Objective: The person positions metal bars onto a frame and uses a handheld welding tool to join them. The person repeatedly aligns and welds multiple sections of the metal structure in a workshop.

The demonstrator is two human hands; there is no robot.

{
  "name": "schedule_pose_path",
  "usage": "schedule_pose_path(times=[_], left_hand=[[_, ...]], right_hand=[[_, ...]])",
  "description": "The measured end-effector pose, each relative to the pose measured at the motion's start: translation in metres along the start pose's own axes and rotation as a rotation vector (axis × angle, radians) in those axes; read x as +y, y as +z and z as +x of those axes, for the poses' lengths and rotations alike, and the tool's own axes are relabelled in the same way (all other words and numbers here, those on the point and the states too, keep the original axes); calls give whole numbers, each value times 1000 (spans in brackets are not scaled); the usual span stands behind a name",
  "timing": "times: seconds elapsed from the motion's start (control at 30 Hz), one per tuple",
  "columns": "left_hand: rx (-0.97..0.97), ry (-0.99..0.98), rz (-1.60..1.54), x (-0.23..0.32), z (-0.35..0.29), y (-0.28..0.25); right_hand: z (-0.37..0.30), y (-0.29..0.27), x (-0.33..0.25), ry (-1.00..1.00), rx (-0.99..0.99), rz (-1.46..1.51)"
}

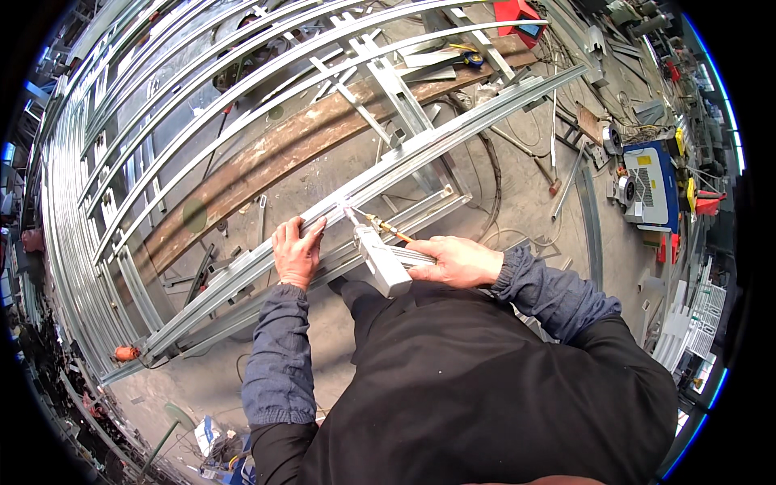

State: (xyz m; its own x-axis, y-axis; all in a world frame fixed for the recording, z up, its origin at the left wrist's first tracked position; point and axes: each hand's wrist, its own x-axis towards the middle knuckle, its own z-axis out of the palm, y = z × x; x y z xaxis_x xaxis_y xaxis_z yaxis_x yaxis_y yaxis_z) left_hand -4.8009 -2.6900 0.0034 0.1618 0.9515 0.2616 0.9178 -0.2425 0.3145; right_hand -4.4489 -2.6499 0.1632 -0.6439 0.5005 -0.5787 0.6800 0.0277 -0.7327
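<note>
My right hand (459, 260) is closed around the handle of a handheld welding gun (380, 257) with a pale grey, boxy body. A thin brass-coloured tube runs alongside it. The gun's tip meets a long silver metal rail (404, 158) on the near side of a large frame. Just left of the tip, my left hand (297, 252) grips the same rail, fingers curled over its top and thumb toward the tip. Parallel silver bars (242, 121) of the frame spread to the far left. A shorter lower bar (420, 212) runs below the rail, nearer my body.
A rusty brown beam (283, 145) lies beneath the frame. A tape measure (473, 60) and a red device (517, 18) are at the far side. To the right stands a blue-and-white machine (651, 186). A hammer (553, 186), cables and metal offcuts lie on the concrete floor.
</note>
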Motion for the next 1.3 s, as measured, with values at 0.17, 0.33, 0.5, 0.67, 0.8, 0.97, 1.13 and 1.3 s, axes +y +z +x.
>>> schedule_pose_path(times=[0.17,0.33,0.5,0.67,0.8,0.97,1.13,1.3], left_hand=[[6,7,6,-1,0,0],[-10,3,6,-1,0,1],[3,8,16,-2,-2,2],[3,14,17,-2,-1,1],[-6,4,13,-1,-1,1],[-8,10,21,0,0,1],[6,16,18,-3,-1,2],[9,2,0,-2,0,-2]], right_hand=[[-1,1,1,-13,17,0],[-1,2,3,-27,9,20],[-1,1,2,-7,8,-2],[2,3,7,14,-11,7],[0,-1,5,-4,-21,21],[0,-4,5,-3,-36,19],[2,-8,6,4,-52,-20],[-16,-30,11,-93,-41,103]])
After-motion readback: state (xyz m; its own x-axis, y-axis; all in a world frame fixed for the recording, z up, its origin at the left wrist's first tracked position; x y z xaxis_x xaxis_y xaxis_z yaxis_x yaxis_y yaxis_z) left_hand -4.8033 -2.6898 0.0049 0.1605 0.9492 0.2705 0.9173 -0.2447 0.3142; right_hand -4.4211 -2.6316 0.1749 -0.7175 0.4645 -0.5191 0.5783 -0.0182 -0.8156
